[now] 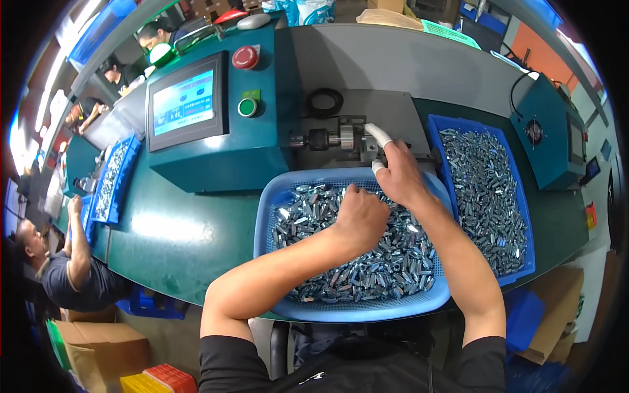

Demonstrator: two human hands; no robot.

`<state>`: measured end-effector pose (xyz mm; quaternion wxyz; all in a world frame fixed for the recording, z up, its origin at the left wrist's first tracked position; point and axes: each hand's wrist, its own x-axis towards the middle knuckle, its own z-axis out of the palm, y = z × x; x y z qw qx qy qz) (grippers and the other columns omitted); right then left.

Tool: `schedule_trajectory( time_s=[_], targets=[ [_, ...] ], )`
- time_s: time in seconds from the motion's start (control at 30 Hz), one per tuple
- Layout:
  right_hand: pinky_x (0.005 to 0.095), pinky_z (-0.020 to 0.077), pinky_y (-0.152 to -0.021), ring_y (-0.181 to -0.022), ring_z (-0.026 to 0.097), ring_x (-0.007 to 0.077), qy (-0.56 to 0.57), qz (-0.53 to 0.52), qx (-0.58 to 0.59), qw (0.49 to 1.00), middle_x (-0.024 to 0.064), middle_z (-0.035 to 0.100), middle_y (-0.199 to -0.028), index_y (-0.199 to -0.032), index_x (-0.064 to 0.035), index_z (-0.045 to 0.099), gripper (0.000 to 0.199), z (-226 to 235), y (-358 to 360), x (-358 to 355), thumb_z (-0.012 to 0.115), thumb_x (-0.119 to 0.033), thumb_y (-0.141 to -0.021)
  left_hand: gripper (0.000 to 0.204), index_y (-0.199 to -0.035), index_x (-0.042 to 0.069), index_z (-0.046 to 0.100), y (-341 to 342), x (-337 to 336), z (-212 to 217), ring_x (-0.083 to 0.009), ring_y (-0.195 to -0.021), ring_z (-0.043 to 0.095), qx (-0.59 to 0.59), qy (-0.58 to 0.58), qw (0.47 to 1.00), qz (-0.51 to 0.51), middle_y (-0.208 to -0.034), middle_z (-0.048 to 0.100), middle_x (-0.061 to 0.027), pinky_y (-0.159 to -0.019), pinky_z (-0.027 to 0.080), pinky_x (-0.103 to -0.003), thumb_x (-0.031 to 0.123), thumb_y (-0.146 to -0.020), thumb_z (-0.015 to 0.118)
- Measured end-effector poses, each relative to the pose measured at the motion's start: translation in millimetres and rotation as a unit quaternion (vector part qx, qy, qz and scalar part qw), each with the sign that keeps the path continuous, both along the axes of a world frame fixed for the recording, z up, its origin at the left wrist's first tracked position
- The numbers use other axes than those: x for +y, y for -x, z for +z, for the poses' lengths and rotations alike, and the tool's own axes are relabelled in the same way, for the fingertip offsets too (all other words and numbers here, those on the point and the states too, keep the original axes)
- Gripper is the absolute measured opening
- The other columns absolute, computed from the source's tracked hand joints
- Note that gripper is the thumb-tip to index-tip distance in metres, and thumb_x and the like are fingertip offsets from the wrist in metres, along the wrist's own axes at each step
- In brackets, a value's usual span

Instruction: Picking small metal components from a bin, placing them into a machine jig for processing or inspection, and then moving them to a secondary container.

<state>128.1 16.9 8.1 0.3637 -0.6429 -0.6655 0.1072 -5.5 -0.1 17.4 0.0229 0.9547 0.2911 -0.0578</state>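
Right now your left hand (359, 219) sits curled, knuckles up, on the heap of small metal parts (367, 262) in the round blue basket (367, 308) at the near edge of the counter (183, 236). I cannot tell whether its fingers pinch a part underneath. Your right hand (400, 175) reaches past the basket's far rim to the chuck (341, 139) of the green machine (255, 137). Its taped fingers (379, 135) spread open against the fixture, and any part between them is hidden.

To do this well, I judge you should seat one part squarely in the chuck with the right hand and keep those fingertips off the spindle nose. Meanwhile pick a single part with the left, turned the right way, so it is ready.

Counted: two hands of yours, one round basket, one rectangular blue tray (488, 196) of parts toward the right edge, one screen (185, 103), one red button (245, 57) and one green button (247, 107). The parts are too many to count.
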Motion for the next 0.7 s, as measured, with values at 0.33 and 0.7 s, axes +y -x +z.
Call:
schedule_trajectory(
  time_s=[0.33, 0.7],
  targets=[
    [0.0365, 0.0419, -0.094, -0.107, 0.057, 0.0313, 0.015, 0.052, 0.135, 0.989, 0.0245, 0.055, -0.124, -0.144, -0.0064, 0.029, 0.068, -7.4, -11.5, 7.7, 0.048, 0.001, -0.079, 0.015, -0.081, 0.005, 0.069, 12.0, 6.3, 2.0, -0.0263, -0.095, 0.061, 0.018, 0.034, 0.998, -0.044, -0.092, 0.065, -0.0122, -0.084, 0.043, -0.04, 0.01, -0.071, 0.058],
    [0.0297, 0.0465, -0.081, -0.087, 0.062, 0.0185, 0.02, -0.059, 0.176, 0.982, 0.0138, 0.068, -0.094, -0.137, -0.0061, 0.042, 0.055, -6.5, -27.6, -1.0, 0.056, -0.004, -0.084, 0.018, -0.086, 0.005, 0.068, 17.8, 11.9, 18.2, -0.0289, -0.096, 0.063, 0.014, 0.107, 0.992, -0.061, -0.089, 0.067, -0.0153, -0.093, 0.042, -0.046, 0.007, -0.072, 0.058]
  ],
)
